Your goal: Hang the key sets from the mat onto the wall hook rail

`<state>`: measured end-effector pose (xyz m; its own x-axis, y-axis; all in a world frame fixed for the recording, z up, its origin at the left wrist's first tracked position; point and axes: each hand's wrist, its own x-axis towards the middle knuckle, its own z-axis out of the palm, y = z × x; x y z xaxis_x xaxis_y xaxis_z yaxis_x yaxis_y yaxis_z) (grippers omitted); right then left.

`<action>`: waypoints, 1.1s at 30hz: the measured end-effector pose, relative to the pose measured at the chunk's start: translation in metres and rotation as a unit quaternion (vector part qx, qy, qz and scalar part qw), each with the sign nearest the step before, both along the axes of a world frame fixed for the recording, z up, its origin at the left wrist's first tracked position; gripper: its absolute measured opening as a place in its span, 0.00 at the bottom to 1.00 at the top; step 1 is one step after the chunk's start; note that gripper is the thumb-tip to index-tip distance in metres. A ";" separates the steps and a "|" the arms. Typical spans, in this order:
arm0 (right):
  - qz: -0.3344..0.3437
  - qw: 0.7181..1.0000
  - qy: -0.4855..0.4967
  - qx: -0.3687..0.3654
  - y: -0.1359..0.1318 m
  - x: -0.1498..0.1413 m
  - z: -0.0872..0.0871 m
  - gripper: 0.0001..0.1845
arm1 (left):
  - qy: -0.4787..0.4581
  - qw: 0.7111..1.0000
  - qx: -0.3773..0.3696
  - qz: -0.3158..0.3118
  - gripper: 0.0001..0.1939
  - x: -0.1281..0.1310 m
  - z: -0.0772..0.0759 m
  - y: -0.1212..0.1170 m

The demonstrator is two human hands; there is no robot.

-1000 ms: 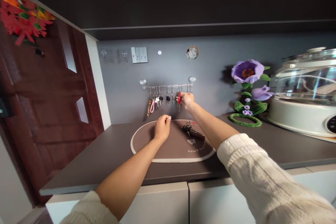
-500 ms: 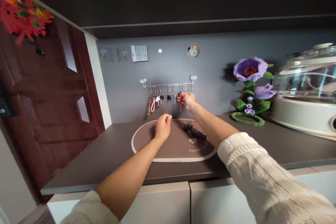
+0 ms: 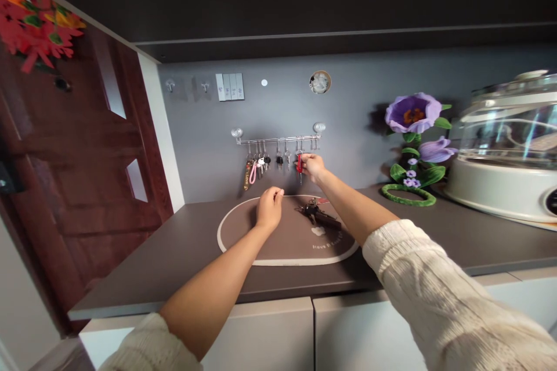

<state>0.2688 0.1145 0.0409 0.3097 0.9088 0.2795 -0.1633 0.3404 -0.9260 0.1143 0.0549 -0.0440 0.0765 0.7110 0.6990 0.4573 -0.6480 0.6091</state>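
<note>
Red and narrow, a key tag (image 3: 299, 163) was pinched in the head view between the thumb and fingers of the right hand (image 3: 313, 168), whose grip was pressed together on it. Tag and hand were above the back edge of the worktop (image 3: 165, 255), just below the right part of a metal rail (image 3: 278, 140) on the grey wall. A key dangled beneath the tag, and a ring showed at the hook above; whether that ring was seated on the hook was too small to tell.

Left of the tag, several things hung from the same rail: a brown lettered strap (image 3: 247, 175) nearest its left end, then a pink loop (image 3: 253, 173), white and dark keys in a cluster, a black-headed key (image 3: 279, 161) and a silver key (image 3: 288, 159).

Fingers curled in and thumb laid against them, the left hand (image 3: 270, 208) was over the left half of a brown mat (image 3: 296, 243); I could not tell whether it held anything. That pale-rimmed mat lay between the worktop's front and back edges, with a dark bunch of keys (image 3: 319, 215) on its right half, near the right forearm.

Farther right, near the back edge, stood a purple flower ornament (image 3: 413, 113), beside a white appliance (image 3: 500, 185) with a clear cover.
</note>
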 end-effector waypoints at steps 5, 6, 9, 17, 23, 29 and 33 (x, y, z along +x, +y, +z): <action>0.021 1.000 0.000 0.005 -0.004 0.003 -0.002 0.10 | 0.004 1.000 0.004 -0.001 0.12 0.000 0.000 -0.001; 0.027 1.000 0.002 0.005 -0.005 0.004 -0.002 0.10 | 0.006 1.000 0.005 0.000 0.12 -0.001 0.000 -0.001; 0.037 0.999 0.002 0.002 -0.008 0.005 -0.003 0.09 | 0.012 1.000 0.004 -0.001 0.12 0.000 0.000 -0.003; 0.031 0.999 -0.008 -0.021 -0.019 0.005 -0.004 0.08 | 0.042 0.999 -0.001 0.004 0.11 0.002 -0.002 -0.003; 0.007 0.999 -0.016 -0.038 -0.038 0.015 -0.013 0.07 | 0.046 0.997 -0.050 -0.028 0.08 0.003 0.003 -0.006; 0.043 0.998 -0.033 -0.014 -0.068 0.030 -0.025 0.07 | 0.015 0.990 -0.138 -0.029 0.07 0.011 0.023 -0.005; 0.040 0.998 -0.052 -0.002 -0.086 0.033 -0.032 0.04 | -0.015 0.988 -0.148 -0.038 0.09 0.023 0.031 0.000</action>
<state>0.3020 0.0290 0.0086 0.2060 0.9307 0.3023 -0.0920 0.3260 -0.9409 0.1378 0.0547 -0.0130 0.1200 0.8777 0.4639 0.3930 -0.4711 0.7897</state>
